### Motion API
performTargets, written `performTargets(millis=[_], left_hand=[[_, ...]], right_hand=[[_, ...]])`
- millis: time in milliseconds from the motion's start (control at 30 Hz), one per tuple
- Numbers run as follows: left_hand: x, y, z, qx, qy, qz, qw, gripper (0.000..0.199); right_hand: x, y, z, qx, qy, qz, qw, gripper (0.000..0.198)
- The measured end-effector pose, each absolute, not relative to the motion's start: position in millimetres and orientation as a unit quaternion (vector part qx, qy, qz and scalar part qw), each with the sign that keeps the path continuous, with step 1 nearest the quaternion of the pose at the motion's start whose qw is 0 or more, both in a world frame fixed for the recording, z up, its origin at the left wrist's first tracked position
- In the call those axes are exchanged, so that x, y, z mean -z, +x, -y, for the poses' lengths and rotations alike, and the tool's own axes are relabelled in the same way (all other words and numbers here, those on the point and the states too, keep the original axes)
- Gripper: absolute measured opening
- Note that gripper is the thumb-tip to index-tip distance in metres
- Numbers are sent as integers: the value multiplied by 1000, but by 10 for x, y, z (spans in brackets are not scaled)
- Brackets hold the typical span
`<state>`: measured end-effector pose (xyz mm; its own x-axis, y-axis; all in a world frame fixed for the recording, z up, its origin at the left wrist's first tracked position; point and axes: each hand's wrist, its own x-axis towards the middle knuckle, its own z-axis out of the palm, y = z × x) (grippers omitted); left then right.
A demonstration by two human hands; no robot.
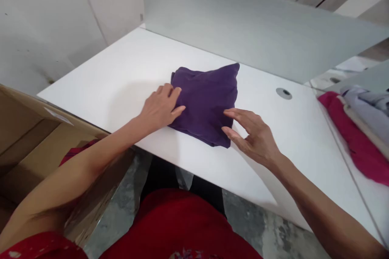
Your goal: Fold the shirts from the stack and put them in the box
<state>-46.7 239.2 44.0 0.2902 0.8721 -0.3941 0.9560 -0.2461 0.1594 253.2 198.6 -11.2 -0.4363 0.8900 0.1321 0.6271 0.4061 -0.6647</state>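
A folded purple garment lies as a compact bundle on the white table, one corner pointing toward the back panel. At its left edge rests my left hand, fingers apart and fingertips touching the cloth. My right hand is by the lower right edge, thumb and fingers spread, the tips at or just over the fabric. Neither hand grips the cloth. What kind of garment it is cannot be made out.
An open cardboard box with some red cloth inside stands at the left, below the table edge. Pink folded clothing and grey clothing lie at the right. A pale panel borders the table's back. A round cable grommet sits in the tabletop.
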Motion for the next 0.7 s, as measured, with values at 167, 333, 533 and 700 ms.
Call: performTargets(millis=[167, 333, 533, 700], left_hand=[[-560, -651, -2328, 173, 708, -652, 209, 55], [-555, -680, -2293, 146, 686, -669, 248, 46], [-526, -678, -2302, 68, 665, -689, 280, 41], [-416, -734, -2265, 71, 664, -688, 284, 40]], right_hand=[[212, 2775, -1528, -204, -529, 789, 236, 26], [252, 2733, -1355, -201, -529, 793, 228, 35], [125, 2592, -1387, -79, -468, 838, 270, 4], [145, 2527, -1379, -92, -458, 847, 254, 19]])
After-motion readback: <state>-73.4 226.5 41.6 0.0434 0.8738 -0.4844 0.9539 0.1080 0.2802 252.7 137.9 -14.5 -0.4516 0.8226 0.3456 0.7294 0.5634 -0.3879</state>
